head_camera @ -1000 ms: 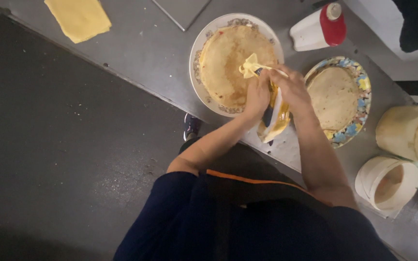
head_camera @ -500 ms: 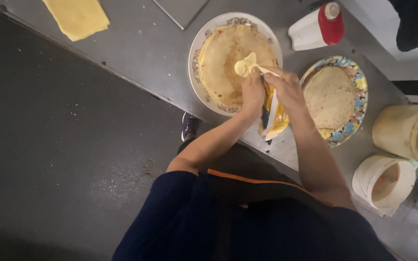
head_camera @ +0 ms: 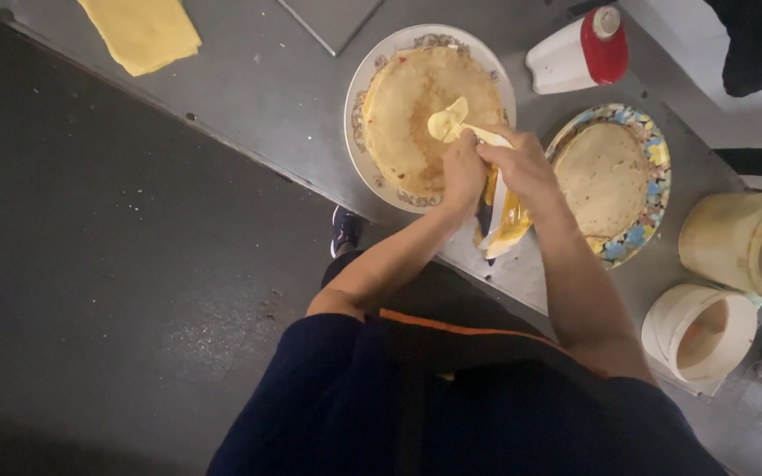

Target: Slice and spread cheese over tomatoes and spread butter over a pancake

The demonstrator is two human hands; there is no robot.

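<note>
A pale yellow slice (head_camera: 448, 120) is gripped by both hands (head_camera: 496, 167) over the round white plate of flat pancakes (head_camera: 359, 106). Beside that plate, a flowered plate (head_camera: 654, 176) and white-and-red bottle (head_camera: 579, 51) are seen on the grey bench (head_camera: 257, 79).

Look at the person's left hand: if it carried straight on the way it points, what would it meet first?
Probably the pale yellow slice at its fingertips, then the flatbread on the white plate. The left hand points up the picture; its height above is unclear.

A pale-yellow slice (head_camera: 448, 120) above golden flatbread (head_camera: 416, 115) on a white floral-rimmed plate (head_camera: 359, 132), centre; a blue-and-yellow flowered plate (head_camera: 654, 189) at right; a red-capped white bottle (head_camera: 579, 51) upper right; a yellow cloth (head_camera: 141, 32) upper left.
</note>
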